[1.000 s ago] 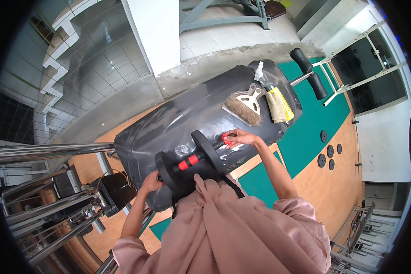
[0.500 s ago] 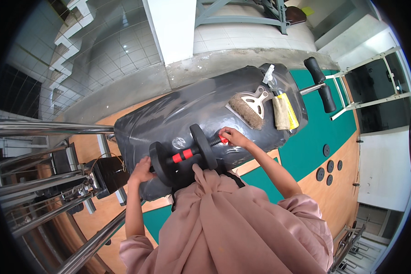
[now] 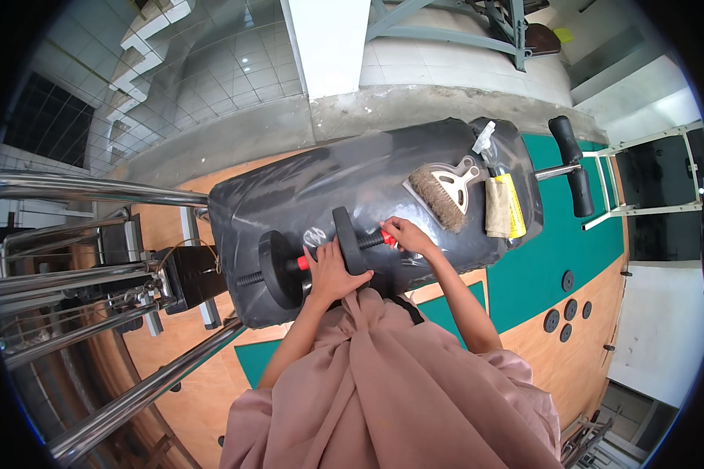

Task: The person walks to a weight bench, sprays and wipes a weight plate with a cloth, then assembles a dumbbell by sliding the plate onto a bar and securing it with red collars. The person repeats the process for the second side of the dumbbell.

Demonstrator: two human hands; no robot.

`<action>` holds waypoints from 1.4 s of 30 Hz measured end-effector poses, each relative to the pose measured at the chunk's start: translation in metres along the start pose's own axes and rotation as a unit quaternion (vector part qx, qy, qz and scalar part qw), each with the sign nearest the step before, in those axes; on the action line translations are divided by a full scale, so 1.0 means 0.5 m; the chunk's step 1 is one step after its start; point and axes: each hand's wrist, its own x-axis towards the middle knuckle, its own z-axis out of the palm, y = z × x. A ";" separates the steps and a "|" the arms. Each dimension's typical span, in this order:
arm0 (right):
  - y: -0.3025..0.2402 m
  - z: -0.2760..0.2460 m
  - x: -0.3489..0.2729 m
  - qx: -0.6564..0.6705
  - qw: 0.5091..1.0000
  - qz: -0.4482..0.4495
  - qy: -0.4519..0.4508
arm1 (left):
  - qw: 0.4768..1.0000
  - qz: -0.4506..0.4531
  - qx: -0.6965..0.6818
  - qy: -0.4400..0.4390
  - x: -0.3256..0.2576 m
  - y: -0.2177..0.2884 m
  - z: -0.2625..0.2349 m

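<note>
A dumbbell with a black plate [image 3: 280, 270] at its left and another plate [image 3: 347, 241] at its right lies across the near edge of a black padded bench [image 3: 305, 176]. My left hand [image 3: 334, 273] is closed over the red-and-black handle between the plates, its thumb reaching toward the right plate. On the threaded right end of the bar, my right hand [image 3: 407, 234] pinches a red screw collar [image 3: 388, 238]. The threaded left end [image 3: 249, 278] sticks out bare beyond the left plate. My left fingertips are partly hidden behind the hand.
Farther along the bench lie a brush with dustpan [image 3: 443, 191], a folded beige cloth [image 3: 497, 207] and a yellow-labelled bottle [image 3: 515, 205]. Several small weight plates [image 3: 568, 280] rest on the floor at right. Chrome machine bars [image 3: 94, 186] stand at left; a padded roller [image 3: 571, 166] juts out at far right.
My left hand has moved right, from the dumbbell's left end to its handle between the plates. My right hand stays at the red collar. The view has shifted slightly.
</note>
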 end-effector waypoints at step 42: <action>-0.054 -0.039 -0.009 -0.344 0.856 -0.383 0.037 | 0.996 0.019 -0.085 0.028 0.015 -0.056 0.051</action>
